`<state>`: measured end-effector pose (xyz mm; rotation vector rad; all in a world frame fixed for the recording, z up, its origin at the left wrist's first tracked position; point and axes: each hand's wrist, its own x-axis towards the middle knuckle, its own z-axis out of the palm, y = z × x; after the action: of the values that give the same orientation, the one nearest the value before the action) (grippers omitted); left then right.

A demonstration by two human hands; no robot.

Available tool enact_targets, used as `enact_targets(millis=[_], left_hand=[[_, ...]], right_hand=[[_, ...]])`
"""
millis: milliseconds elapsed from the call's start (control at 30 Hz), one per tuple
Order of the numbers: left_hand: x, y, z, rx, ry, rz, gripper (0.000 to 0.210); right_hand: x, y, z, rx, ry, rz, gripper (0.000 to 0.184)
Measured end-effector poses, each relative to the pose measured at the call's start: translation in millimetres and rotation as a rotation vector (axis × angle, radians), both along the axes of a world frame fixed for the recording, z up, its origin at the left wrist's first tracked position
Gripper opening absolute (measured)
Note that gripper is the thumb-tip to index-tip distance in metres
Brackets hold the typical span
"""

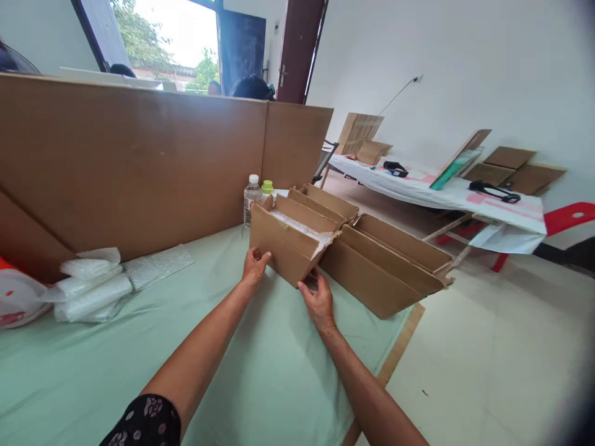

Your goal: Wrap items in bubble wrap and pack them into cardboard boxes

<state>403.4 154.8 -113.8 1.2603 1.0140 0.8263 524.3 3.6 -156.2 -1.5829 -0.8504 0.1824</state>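
Note:
A small open cardboard box [283,244] stands on the green cloth with white bubble wrap [302,229] showing inside it. My left hand [255,266] grips its near left side, thumb on the front face and fingers curled behind the left edge. Low at the box's right corner, my right hand [318,300] holds on with thumb and fingers; part of its grip is hidden under the edge. Right against this box are more open cardboard boxes [376,272], their flaps upright. Another open box [325,204] sits just behind.
A clear bottle [253,201] and a green-capped bottle [266,188] stand behind the boxes. Folded bubble wrap [95,288] lies at left before a tall cardboard partition [139,161]. The green-covered table [209,371] ends at right; beyond is a white-covered table [418,186].

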Motion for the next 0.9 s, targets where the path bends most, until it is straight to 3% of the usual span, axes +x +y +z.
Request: enact_targets(millis=[200, 367, 467, 567, 700, 767, 900], left_hand=[[22, 0, -4.9, 0.019, -0.141, -0.209, 0.045], [13, -23, -17.3, 0.095, -0.135, -0.276, 0.059], [-31, -61, -23.2, 0.205, -0.054, -0.278, 0.059], [-100, -115, -22.8, 0.343, 0.039, -0.314, 0.051], [-190, -184, -20.9, 0.774, 0.442, -0.524, 0.045], [-227, -212, -29.5, 0.921, 0.616, -0.51, 0.046], [-279, -256, -66.8, 1.111, 0.767, -0.352, 0.031]], right_hand=[[15, 6, -18.5, -0.011, 0.044, 0.059, 0.065], [17, -2, -13.4, -0.061, -0.052, 0.065, 0.046], [13, -8, -3.2, -0.086, -0.084, 0.079, 0.032], [10, -10, 4.9, -0.094, -0.095, 0.123, 0.028], [15, -2, 2.8, -0.163, -0.252, 0.197, 0.031], [23, 3, -4.3, -0.22, -0.397, 0.248, 0.037], [29, 27, -29.3, -0.319, -0.738, 0.377, 0.048]])
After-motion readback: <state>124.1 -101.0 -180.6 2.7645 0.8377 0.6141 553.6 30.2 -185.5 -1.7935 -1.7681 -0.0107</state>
